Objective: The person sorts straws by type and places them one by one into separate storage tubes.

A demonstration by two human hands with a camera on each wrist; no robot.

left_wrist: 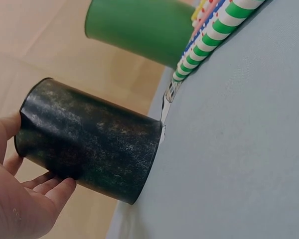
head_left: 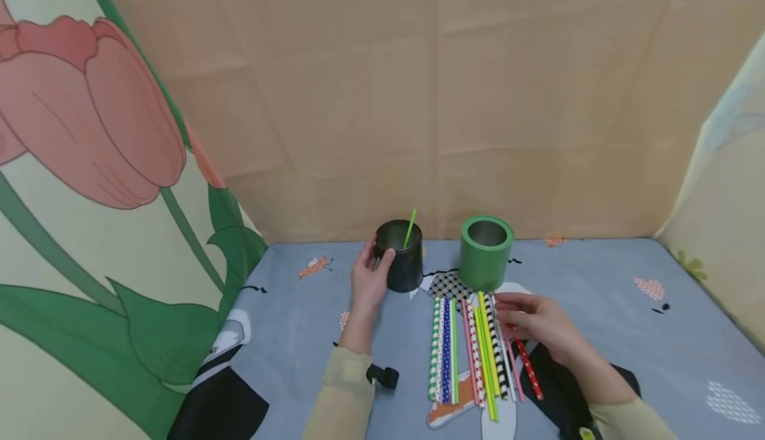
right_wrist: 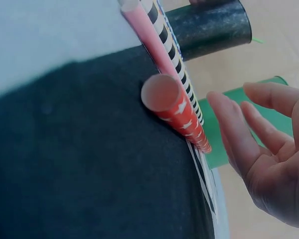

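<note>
Left of the green cup (head_left: 485,266): left hand (head_left: 368,282) grips the black cup (head_left: 408,270) near its rim, thumb on the near side, probably to steady it; one green straw (head_left: 410,227) leans inside, likely propped by the rim. Green cup itself stands upright. In front of the green cup: loose straws (head_left: 476,354) side by side, likely spread so each is easy to reach. Front-right of it: red straw (head_left: 528,368), slanted. Right hand (head_left: 545,327) also front-right, fingers loosely bent, holding nothing, close to straw ends
</note>
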